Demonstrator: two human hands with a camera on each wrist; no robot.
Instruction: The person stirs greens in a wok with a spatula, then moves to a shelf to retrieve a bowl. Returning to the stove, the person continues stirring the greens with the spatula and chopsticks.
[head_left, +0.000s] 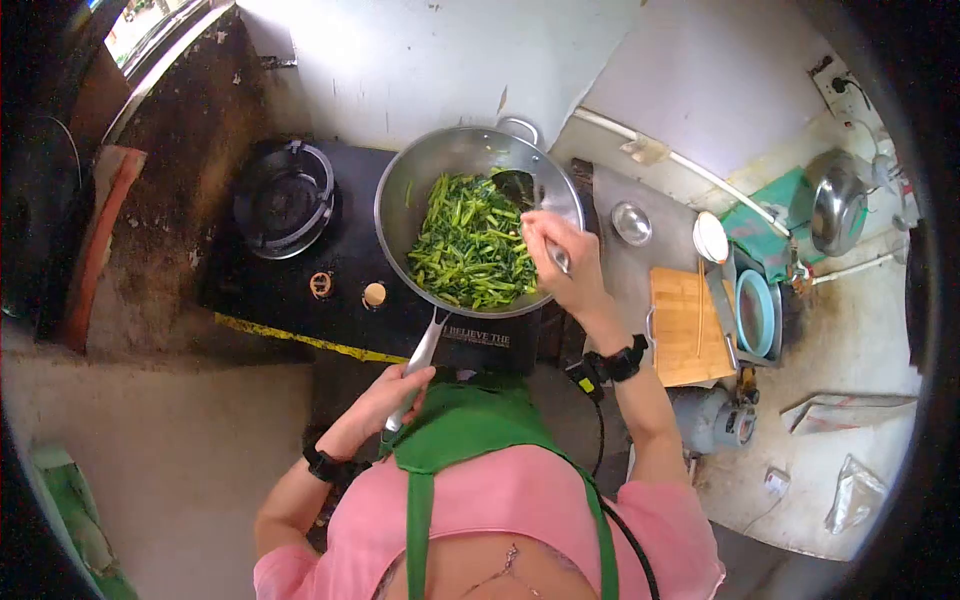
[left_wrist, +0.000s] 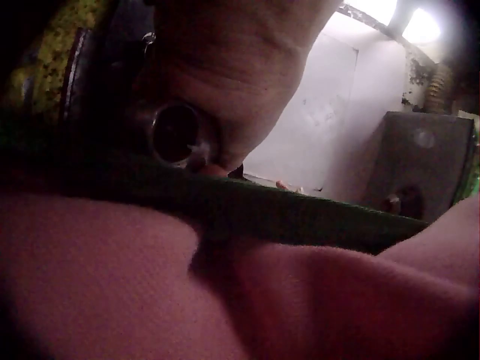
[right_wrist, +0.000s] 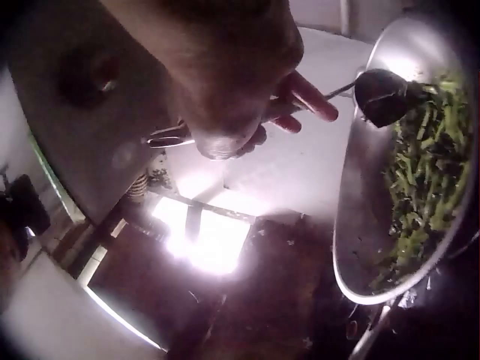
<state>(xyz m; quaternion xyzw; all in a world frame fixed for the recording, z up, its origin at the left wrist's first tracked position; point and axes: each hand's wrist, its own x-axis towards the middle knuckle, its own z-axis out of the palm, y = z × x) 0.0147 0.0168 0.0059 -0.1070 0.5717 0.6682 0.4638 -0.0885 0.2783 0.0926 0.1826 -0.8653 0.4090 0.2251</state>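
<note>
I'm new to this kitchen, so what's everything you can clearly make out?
Wok: one, silver, on stove
Greens: many, green, inside wok
Utensil: one, dark head, in wok
Stove: one, black, beneath wok
Metal bowl: one, silver, on counter
Cutting board: one, tan, on counter
Second bowl: one, white, near board
Chopsticks: count unclear, brown, on board
Knife: one, grey, board's right edge
Basin: one, blue, by knife
Gas cylinder: one, grey, near board
Apron: one, green, worn
Left grip: one, bare, holding wok handle
Right grip: one, bare, holding utensil
</note>
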